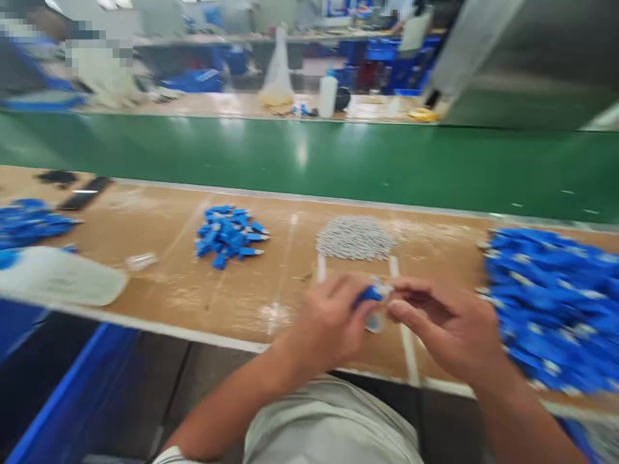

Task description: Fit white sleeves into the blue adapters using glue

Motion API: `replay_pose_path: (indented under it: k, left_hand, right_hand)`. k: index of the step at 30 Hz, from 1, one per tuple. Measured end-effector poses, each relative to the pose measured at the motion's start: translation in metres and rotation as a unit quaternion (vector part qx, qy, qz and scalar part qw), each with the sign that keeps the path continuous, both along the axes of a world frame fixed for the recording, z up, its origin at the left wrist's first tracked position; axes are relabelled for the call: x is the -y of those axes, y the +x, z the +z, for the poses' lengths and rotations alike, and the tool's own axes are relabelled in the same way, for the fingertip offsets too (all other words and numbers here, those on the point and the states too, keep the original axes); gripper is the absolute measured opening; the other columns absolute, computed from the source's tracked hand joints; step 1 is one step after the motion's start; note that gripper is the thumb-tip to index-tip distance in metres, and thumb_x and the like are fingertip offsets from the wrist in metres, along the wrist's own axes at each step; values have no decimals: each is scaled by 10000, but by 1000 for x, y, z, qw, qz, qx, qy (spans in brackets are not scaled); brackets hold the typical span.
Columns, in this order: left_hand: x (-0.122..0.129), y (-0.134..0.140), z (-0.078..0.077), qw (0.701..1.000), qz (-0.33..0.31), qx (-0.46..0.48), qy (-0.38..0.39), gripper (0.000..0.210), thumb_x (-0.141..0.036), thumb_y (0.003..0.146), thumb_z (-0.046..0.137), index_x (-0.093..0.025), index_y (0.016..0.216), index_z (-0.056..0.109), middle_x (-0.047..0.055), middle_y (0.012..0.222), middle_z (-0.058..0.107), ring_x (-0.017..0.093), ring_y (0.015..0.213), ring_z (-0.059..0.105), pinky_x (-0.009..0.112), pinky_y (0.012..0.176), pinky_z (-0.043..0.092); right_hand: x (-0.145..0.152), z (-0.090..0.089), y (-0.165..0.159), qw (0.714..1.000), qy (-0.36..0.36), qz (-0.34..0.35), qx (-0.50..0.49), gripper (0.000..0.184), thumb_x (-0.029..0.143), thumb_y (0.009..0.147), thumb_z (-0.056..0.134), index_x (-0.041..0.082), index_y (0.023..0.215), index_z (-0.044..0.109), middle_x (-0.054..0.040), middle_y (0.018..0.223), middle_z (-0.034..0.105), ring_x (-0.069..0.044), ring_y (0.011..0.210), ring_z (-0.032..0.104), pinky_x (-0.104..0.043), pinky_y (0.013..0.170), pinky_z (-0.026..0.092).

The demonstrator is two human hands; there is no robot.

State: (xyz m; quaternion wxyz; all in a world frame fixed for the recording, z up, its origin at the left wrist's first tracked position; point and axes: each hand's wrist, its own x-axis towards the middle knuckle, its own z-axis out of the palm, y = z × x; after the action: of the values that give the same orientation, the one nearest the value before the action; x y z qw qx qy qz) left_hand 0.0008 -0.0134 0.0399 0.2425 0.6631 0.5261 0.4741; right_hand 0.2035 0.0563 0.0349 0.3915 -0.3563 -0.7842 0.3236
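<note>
Clock centred on the hands: one left hand (333,316), one right hand (449,325), one small blue plastic piece with a pale end (369,294) between them. Three heaps of similar blue pieces, too overlapped to count: one large blue heap (556,309) at three, one small blue heap (226,233) between nine and ten, one cropped blue heap (31,220) at nine. One heap of small grey slivers (355,237) near twelve. One white plastic bottle with a blue cap (328,96) at eleven.

No readable words, numbers or signs. Faint marks on a pale plastic sheet (62,277), well left of the gray pile (355,237), are too blurred to read.
</note>
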Motion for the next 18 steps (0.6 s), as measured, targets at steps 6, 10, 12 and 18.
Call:
replay_pose_path:
  k: [6, 10, 12, 18]
  left_hand:
    - [-31, -26, -39, 893, 31, 397, -209, 327, -447, 818, 791, -146, 942, 766, 38, 781, 649, 120, 661, 551, 213, 550, 421]
    - [-33, -26, -58, 845, 40, 464, -261, 343, -466, 784, 820, -135, 853, 761, 8, 735, 575, 86, 639, 471, 188, 528, 349]
    - [-31, -23, -63, 845, 39, 460, -271, 337, -465, 790, 816, -141, 865, 767, 2, 731, 563, 86, 647, 459, 190, 543, 351]
    - [-28, -22, -69, 847, 21, 452, -279, 344, -487, 818, 789, -147, 851, 751, 12, 774, 593, 94, 682, 476, 199, 571, 362]
  right_hand:
    - [6, -32, 15, 985, -171, -28, -2, 194, 368, 909, 733, 219, 1026, 772, -31, 853, 694, -163, 729, 655, -273, 642, 537]
    - [10, -55, 9, 969, -246, -21, -1, 257, 426, 893, 738, 196, 1007, 758, -40, 844, 683, -176, 708, 628, -300, 635, 506]
    - [9, -61, 4, 967, -252, -22, 9, 268, 437, 901, 726, 191, 1006, 752, -34, 817, 666, -172, 679, 599, -301, 622, 483]
    - [2, -60, -3, 979, -195, 9, 60, 232, 411, 952, 660, 206, 930, 768, -28, 781, 609, -179, 687, 555, -300, 626, 448]
